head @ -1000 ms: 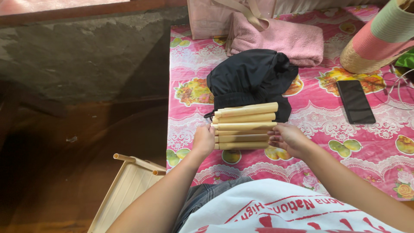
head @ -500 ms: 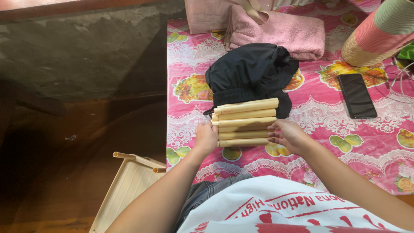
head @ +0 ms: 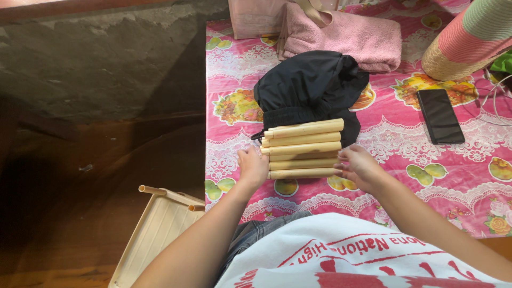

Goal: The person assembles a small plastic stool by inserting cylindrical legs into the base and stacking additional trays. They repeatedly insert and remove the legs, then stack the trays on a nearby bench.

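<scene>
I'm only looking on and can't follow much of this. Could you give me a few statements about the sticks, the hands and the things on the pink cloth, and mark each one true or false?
1. The left hand and right hand are at opposite ends of a row of tan tubes. True.
2. The tubes stand upright in a jar. False: they lie flat, side by side, on the pink floral cloth.
3. A black garment lies just beyond the tubes. True.
4. The dark phone rests on top of the tubes. False: it lies on the cloth off to the right, apart from them.
5. A pink towel lies folded at the far side of the cloth. True.
</scene>
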